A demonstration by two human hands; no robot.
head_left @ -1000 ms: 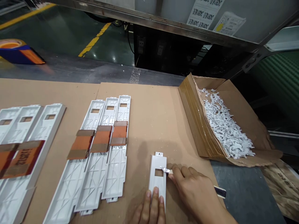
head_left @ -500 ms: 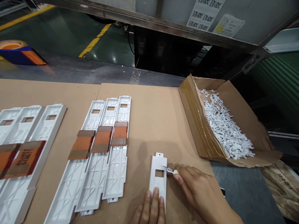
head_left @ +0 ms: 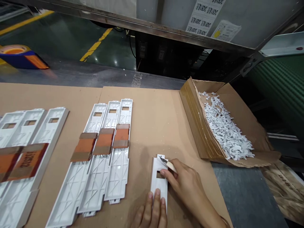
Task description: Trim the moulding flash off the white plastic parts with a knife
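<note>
A white plastic panel (head_left: 159, 188) with a rectangular cutout lies smooth side up at the front of the cardboard-covered table. The stretched fingers of my left hand (head_left: 152, 210) rest flat on its lower part and press it down; its near end is hidden. My right hand (head_left: 186, 183) is closed round a craft knife (head_left: 170, 165) with a pale handle. The pointed blade is at the panel's top end, by the small tab with a hole. My right fingers reach over the edge of the cutout.
Left of my hands lie several ribbed white panels (head_left: 117, 172) with orange and brown blocks (head_left: 104, 141) across them. A cardboard box (head_left: 194, 126) on the right holds small white plastic scraps (head_left: 225, 129). A blue and orange tape roll (head_left: 21, 57) is at the far left.
My right hand and the knife have moved up and left, from the panel's right edge beside the cutout to its top end. My left hand keeps its place on the panel.
</note>
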